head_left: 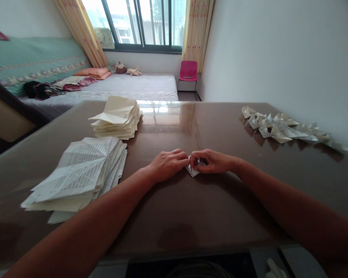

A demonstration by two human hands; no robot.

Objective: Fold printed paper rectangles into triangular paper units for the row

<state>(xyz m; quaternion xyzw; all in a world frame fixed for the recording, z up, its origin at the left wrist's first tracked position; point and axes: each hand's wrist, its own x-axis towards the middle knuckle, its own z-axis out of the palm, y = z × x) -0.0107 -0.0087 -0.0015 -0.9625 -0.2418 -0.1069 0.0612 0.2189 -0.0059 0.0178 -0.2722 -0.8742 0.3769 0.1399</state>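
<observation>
A small folded piece of printed paper (193, 172) lies on the brown tabletop, partly hidden under my fingers. My left hand (169, 164) rests on the table with its fingers together, the tips at the paper's left edge. From the other side my right hand (210, 161) pinches the paper, thumb and fingers curled toward each other. Printed sheets with crease lines form a stack (78, 170) left of my left forearm. Behind it stands a second stack of cream-coloured paper (116, 117), its top sheet creased.
Several folded paper shapes (278, 125) sit in a cluster at the table's right, along the wall. The glossy brown table (168, 216) reflects the window. Beyond its far edge are a bed (150, 87) and a pink chair (188, 71). A dark wooden piece of furniture (8, 116) borders the left.
</observation>
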